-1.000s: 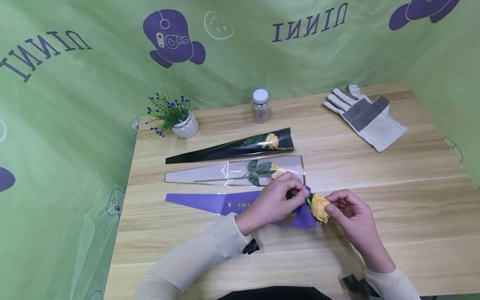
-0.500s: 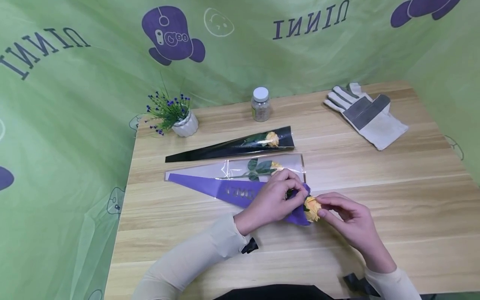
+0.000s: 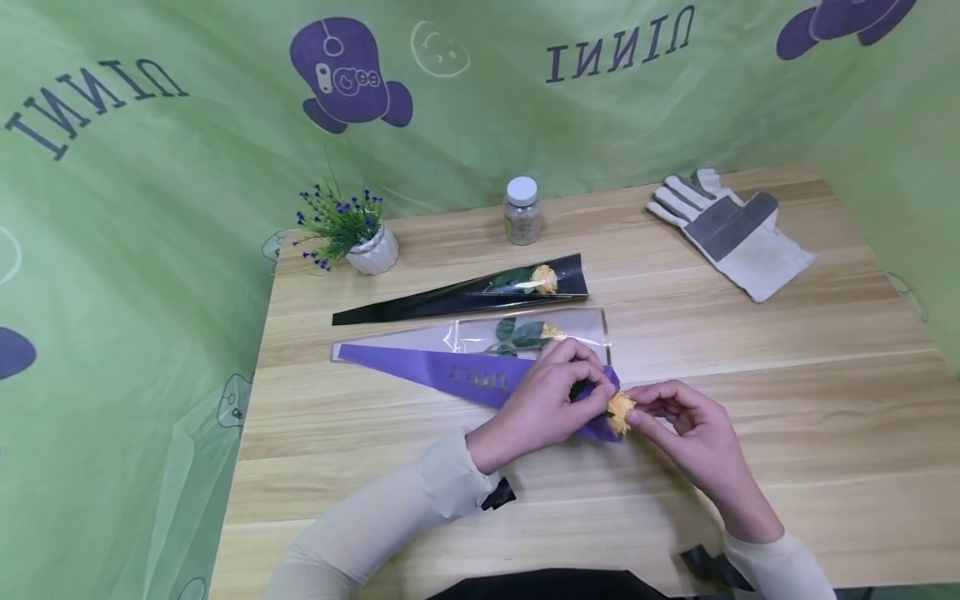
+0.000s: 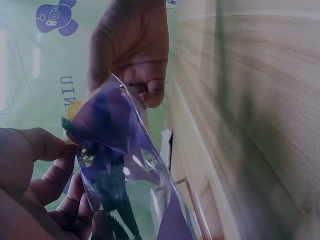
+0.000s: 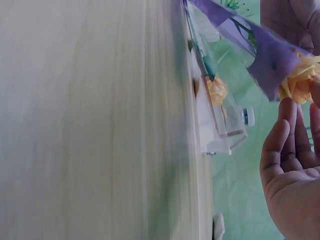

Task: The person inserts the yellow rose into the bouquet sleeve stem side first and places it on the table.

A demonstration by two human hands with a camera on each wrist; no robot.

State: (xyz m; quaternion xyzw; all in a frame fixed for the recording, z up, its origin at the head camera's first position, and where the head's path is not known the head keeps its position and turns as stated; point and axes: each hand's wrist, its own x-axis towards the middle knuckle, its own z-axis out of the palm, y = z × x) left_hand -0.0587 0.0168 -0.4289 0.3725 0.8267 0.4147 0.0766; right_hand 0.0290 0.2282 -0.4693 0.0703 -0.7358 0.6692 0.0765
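Observation:
In the head view my left hand pinches the open rim of a purple flower sleeve, with its thumb and forefinger at the edge. My right hand holds the yellow head of a rose between thumb and fingers, right at the sleeve's wide mouth. Green leaves show through the see-through side of the sleeve in the left wrist view. From the right wrist, the rose head sits partly within the purple edge. The sleeve's narrow end points left and overlaps a clear sleeve.
Behind lie a clear sleeve and a black sleeve, each with a yellow rose inside. Farther back stand a potted plant and a white-capped jar. A work glove lies at the back right of the wooden table.
The rose has moved left, deeper into the purple sleeve's mouth, with my right hand following. The sleeve's narrow end has swung away from me, over the clear sleeve. My left hand stays nearly still.

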